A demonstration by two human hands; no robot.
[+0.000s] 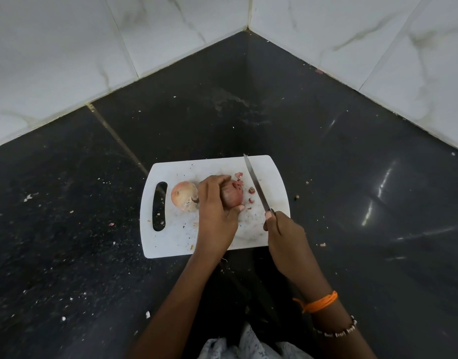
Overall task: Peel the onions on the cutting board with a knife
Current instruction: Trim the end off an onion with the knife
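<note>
The left hand (215, 211) is curled over the reddish-purple onion (231, 195) near the middle of the white plastic cutting board (176, 237), fingers wrapped over its top and thumb tucked against its near side, pinning it to the board. The right hand (281, 229) is closed round the handle of the slim steel-bladed knife (256, 186), whose blade slants up and away over the board's right part, its tip close to the board's far edge — clear of the onion, just to its right.

To my eye the step is trimming and lifting skin. It would go best with the thumb pulled back from the cut line, the blade brought in low at the onion's exposed right end, and only the papery layer caught and drawn off, not a deep slice.

A second onion, pale tan and still in its skin (184, 199), sits just left of the held one, touching the left hand's knuckle side, between it and the board's handle slot (159, 206). Small pink skin scraps (251, 190) lie on the board to the right of the held onion, under the blade.

The board lies on a dark speckled stone worktop (67, 229) — open surface on every side, white marbled wall tiles (67, 60) well beyond the far edge.
</note>
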